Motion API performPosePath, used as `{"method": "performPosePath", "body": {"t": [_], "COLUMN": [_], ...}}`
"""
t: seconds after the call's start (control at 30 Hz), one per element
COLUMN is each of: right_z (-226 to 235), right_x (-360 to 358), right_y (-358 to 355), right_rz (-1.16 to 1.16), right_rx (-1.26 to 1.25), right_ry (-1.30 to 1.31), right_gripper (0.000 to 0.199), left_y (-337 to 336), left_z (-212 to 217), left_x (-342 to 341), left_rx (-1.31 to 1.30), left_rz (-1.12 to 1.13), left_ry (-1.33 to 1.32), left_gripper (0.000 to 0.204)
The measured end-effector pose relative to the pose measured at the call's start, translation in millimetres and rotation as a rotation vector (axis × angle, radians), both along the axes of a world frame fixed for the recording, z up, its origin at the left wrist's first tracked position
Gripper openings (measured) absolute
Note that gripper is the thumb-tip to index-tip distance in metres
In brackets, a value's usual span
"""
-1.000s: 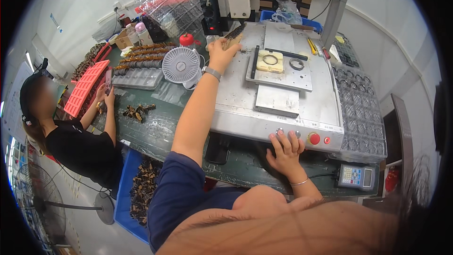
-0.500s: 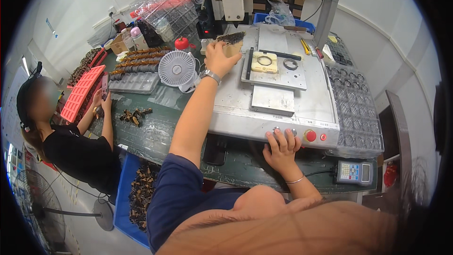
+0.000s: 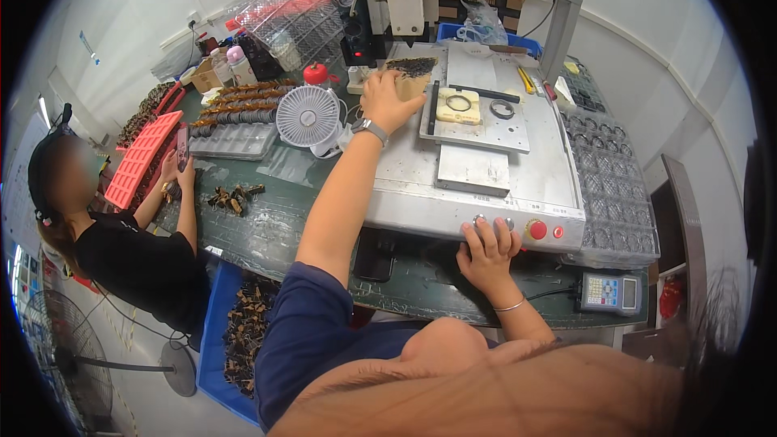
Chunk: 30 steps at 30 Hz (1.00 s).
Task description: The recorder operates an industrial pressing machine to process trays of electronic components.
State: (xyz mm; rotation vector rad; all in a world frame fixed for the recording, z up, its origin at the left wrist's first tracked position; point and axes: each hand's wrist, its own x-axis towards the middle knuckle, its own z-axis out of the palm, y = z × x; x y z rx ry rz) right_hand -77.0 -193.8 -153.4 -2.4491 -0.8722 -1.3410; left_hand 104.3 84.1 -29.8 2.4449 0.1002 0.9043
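My left hand (image 3: 387,99), with a watch on the wrist, reaches across the grey machine bed (image 3: 486,186) and is closed on a tan block with a dark top (image 3: 411,77), next to a metal fixture plate (image 3: 477,125). A cream part (image 3: 457,105) and a dark ring (image 3: 502,108) lie on that plate. My right hand (image 3: 486,247) rests on the machine's front edge, fingers spread over the grey buttons, left of a round red button (image 3: 536,230). A dispensing head (image 3: 403,0) hangs above the block.
A small white desk fan (image 3: 308,117) stands left of the machine. Trays of dark parts (image 3: 243,105) and clear trays (image 3: 603,186) flank it. A handheld controller (image 3: 609,293) lies at front right. A seated person (image 3: 121,235) works at the left with a red tray (image 3: 142,158).
My left hand has held the tan block throughout, beside the fixture plate. My right hand has stayed on the front buttons. The view has tilted, so the machine sits slightly lower in it.
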Motion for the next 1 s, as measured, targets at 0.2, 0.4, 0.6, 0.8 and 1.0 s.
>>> {"method": "performPosePath", "body": {"t": [0.2,0.4,0.6,0.8,1.0], "right_z": [1.6,0.2,1.0,2.4,1.1], "right_x": [2.1,2.6,1.4,2.5,3.5], "right_y": [0.6,-0.1,-0.1,0.1,0.7], "right_rz": [0.015,0.009,0.01,0.01,0.013], "right_rx": [-0.035,-0.035,-0.034,-0.036,-0.035], "right_ry": [-0.025,-0.029,-0.034,-0.037,-0.039], "right_gripper": [0.052,0.053,0.053,0.053,0.054], "left_y": [3.2,0.6,0.6,1.4,3.1], "left_z": [1.8,1.3,0.3,0.2,0.1], "left_x": [-2.8,-3.2,-3.0,-0.5,-0.4], "left_rx": [-0.004,0.024,0.046,0.049,0.05], "left_rz": [-0.042,-0.052,-0.068,-0.09,-0.096], "left_ry": [0.017,0.023,0.034,-0.008,0.015], "left_gripper": [0.075,0.075,0.078,0.075,0.056]}}
